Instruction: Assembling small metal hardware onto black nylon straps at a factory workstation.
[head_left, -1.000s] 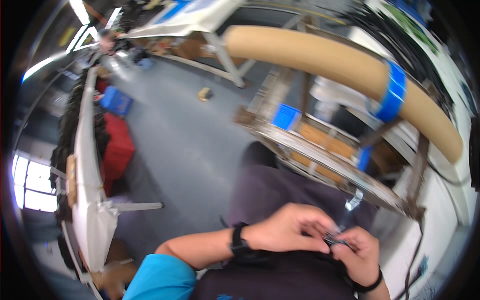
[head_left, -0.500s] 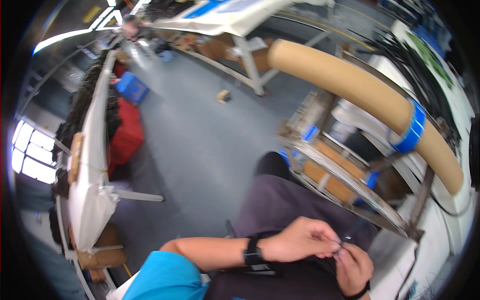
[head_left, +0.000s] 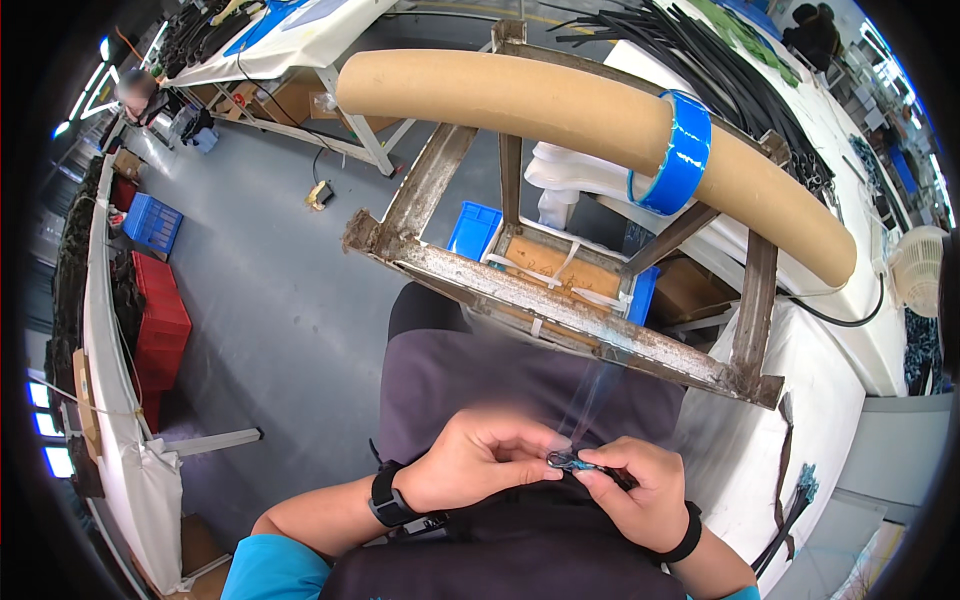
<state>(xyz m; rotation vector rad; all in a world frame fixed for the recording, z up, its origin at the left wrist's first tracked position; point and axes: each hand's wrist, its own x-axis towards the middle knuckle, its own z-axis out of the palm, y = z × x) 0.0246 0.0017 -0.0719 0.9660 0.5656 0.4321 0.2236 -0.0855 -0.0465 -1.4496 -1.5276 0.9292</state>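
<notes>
The small metal piece (head_left: 568, 461) pinched between both hands is too small to identify (tape strand (head_left: 590, 395) above blurred).

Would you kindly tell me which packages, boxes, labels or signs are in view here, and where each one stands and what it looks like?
Blue tape roll: ringed around the cardboard tube, glossy.
Blue bin: under the rusty metal frame, rectangular.
Blue crate: on the floor at left, slotted.
Red crates: on the floor at left, stacked.
Cardboard box: beneath the white table, brown.
No signs or screens show.

Grey floor (head_left: 270, 290) at left; red crates (head_left: 160, 320) and blue crate (head_left: 152, 222) far left; white-draped tables (head_left: 840, 160) at right.
</notes>
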